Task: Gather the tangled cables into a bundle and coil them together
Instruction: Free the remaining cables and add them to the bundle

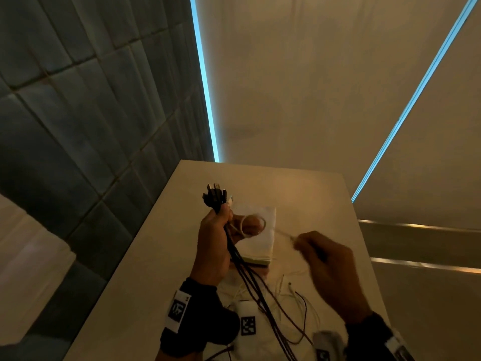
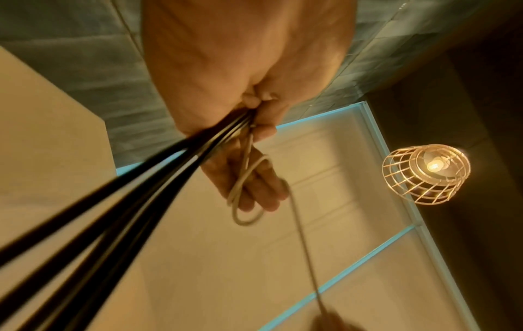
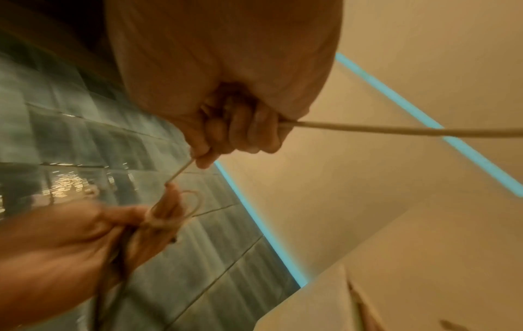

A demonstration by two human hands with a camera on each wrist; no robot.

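While the left hand (image 1: 213, 243) grips upright black cables (image 1: 235, 254), the right hand (image 1: 330, 272) pinches a white cable (image 3: 396, 132)

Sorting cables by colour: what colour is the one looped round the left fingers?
White cable, seen best from the left wrist.

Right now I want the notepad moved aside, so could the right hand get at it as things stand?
Probably not freely: the right hand grips the white cable, and the left hand holds the black cables over the notepad.

black cables (image 1: 235, 254), cream cable (image 2: 240, 179), grey-green tiles (image 1: 78, 100)
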